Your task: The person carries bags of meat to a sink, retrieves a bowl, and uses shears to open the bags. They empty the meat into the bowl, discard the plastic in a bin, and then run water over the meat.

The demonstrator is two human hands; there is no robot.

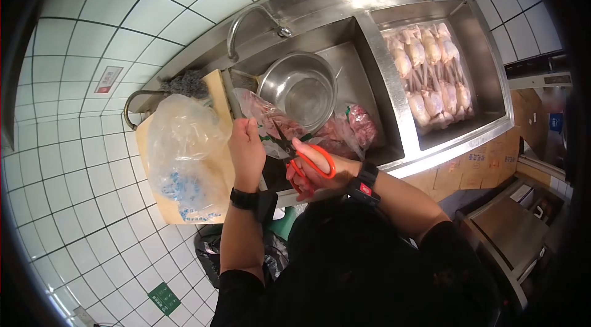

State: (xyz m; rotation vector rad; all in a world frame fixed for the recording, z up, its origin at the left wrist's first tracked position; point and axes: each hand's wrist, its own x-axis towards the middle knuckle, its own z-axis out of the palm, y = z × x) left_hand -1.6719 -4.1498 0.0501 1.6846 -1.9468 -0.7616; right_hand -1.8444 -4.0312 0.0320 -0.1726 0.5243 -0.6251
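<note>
My right hand is wrapped round the orange handles of a pair of scissors. The dark blades point up and left, parted, beside a clear plastic bag of red meat. My left hand is closed at the near side of that bag, its fingers gripping the plastic by a bit of green tape. More bagged meat lies in the left sink to the right of the scissors. A round steel bowl stands just beyond the hands in the same basin.
Several plucked whole birds lie in rows in the right sink. A large clear plastic bag covers much of the wooden board at left. Curved taps rise behind the basins. A black bin bag is below.
</note>
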